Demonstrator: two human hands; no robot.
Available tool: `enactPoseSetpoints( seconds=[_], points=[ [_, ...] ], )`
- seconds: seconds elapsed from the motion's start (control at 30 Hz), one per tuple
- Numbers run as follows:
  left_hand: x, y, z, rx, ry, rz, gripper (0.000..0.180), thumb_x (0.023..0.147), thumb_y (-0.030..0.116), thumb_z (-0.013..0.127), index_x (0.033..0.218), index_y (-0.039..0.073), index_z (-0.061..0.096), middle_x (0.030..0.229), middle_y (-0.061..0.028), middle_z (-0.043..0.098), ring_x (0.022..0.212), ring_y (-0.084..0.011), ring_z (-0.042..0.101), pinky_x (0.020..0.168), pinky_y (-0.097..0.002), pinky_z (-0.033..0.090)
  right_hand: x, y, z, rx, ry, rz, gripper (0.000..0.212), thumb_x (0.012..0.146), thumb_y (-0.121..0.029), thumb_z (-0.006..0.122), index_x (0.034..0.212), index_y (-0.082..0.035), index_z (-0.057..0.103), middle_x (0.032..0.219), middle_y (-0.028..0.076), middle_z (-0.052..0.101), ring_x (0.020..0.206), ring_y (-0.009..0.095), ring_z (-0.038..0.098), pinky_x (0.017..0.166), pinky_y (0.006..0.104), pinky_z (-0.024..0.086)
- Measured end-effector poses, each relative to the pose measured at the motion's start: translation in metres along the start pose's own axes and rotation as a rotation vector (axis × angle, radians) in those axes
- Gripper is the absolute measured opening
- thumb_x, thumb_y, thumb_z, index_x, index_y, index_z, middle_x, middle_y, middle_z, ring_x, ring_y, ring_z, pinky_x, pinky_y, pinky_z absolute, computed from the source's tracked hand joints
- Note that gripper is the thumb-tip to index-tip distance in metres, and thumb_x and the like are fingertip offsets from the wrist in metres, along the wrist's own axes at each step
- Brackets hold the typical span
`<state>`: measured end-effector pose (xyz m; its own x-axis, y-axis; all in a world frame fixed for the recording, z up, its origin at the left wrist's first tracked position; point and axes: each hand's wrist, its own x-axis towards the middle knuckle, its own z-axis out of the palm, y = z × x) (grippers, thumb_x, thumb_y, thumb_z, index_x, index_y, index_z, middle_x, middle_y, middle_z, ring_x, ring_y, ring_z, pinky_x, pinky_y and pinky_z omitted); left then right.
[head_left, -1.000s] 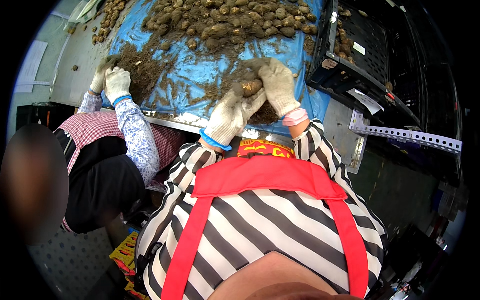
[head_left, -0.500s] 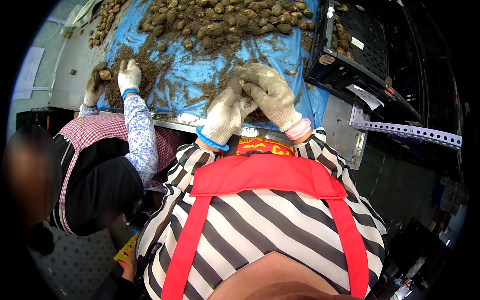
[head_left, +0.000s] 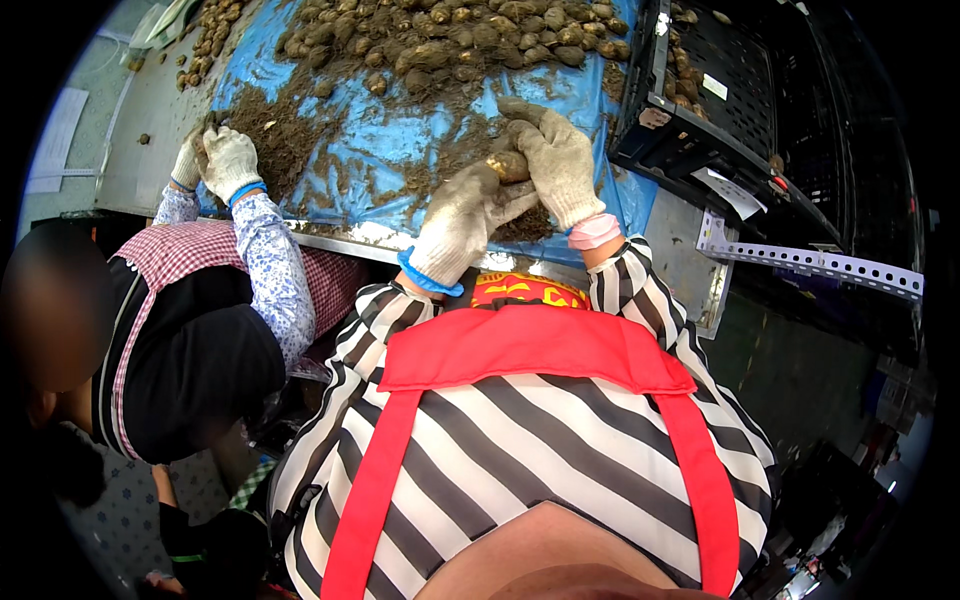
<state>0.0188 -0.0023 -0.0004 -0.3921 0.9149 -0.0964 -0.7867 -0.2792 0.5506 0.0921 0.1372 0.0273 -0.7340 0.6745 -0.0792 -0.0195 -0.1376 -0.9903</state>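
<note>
My left hand, in a soiled white knit glove with a blue band at the wrist, is closed on a small brown tuber with a pale patch. Close beside it, my right hand wears a similar glove with a pink wristband. Its fingers are apart and slightly bent, near the tuber's far side; whether they touch it is unclear. Beneath both hands lies a blue plastic sheet smeared with dark soil. Farther back on the sheet is a heap of fibrous brown tubers.
At right stands a black plastic crate with tubers inside, above a white perforated metal strip. On my left, a co-worker's gloved hands meet over the metal table. More tubers lie at the far left.
My hands have drawn apart, the right moving slightly right and away from the left, so the tuber now shows. The co-worker's hands have come together, and another person's arm at lower left has shifted.
</note>
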Motion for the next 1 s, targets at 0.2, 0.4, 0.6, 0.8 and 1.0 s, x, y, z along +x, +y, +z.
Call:
enactPoseSetpoints(
  seconds=[0.2, 0.4, 0.6, 0.8, 1.0],
  points=[
    [0.000, 0.004, -0.013, 0.028, -0.009, 0.008, 0.054, 0.104, 0.024, 0.058, 0.142, -0.012, 0.043, 0.140, -0.0231, 0.055, 0.127, -0.0369, 0.060, 0.112, -0.0522, 0.050, -0.002, 0.011, -0.018, -0.048, -0.008, -0.099, 0.029, 0.097, -0.007, 0.060, 0.124, -0.001, 0.070, 0.116, 0.014, 0.073, 0.101, 0.021, 0.071, 0.092, 0.0297, 0.055],
    [0.000, 0.005, -0.006, 0.424, 0.144, 0.046, 0.051, 0.101, 0.017, 0.057, 0.143, -0.010, 0.047, 0.124, -0.0181, 0.066, 0.116, -0.0235, 0.066, 0.101, -0.0345, 0.055, -0.024, 0.003, -0.009, -0.349, -0.116, -0.296, 0.024, 0.092, -0.009, 0.066, 0.114, -0.006, 0.075, 0.112, 0.012, 0.073, 0.105, 0.026, 0.070, 0.092, 0.0345, 0.054],
    [-0.005, 0.020, 0.024, 0.924, 0.234, -0.040, 0.058, 0.095, 0.001, 0.050, 0.151, -0.010, 0.038, 0.119, -0.0148, 0.064, 0.111, -0.0176, 0.066, 0.092, -0.0262, 0.056, -0.026, 0.003, 0.002, -0.563, 0.013, -0.379, 0.022, 0.089, -0.008, 0.067, 0.108, -0.006, 0.077, 0.105, 0.013, 0.072, 0.097, 0.031, 0.069, 0.085, 0.0394, 0.055],
    [0.003, 0.001, -0.009, 0.876, 0.217, 0.162, 0.051, 0.091, 0.012, 0.054, 0.140, -0.002, 0.058, 0.123, -0.0208, 0.070, 0.111, -0.0224, 0.070, 0.090, -0.0320, 0.058, 0.002, 0.013, -0.015, -0.765, 0.045, -0.302, 0.024, 0.094, -0.016, 0.064, 0.113, -0.009, 0.076, 0.109, 0.015, 0.072, 0.101, 0.030, 0.069, 0.087, 0.0385, 0.054],
    [0.004, 0.006, -0.013, 0.917, 0.265, 0.119, 0.052, 0.091, 0.014, 0.059, 0.141, -0.001, 0.057, 0.132, -0.0204, 0.067, 0.116, -0.0265, 0.068, 0.095, -0.0352, 0.054, -0.009, 0.006, -0.029, -0.508, -0.132, -0.300, 0.034, 0.094, -0.017, 0.067, 0.127, -0.008, 0.071, 0.119, 0.015, 0.070, 0.111, 0.033, 0.066, 0.096, 0.0385, 0.053]
  ],
)
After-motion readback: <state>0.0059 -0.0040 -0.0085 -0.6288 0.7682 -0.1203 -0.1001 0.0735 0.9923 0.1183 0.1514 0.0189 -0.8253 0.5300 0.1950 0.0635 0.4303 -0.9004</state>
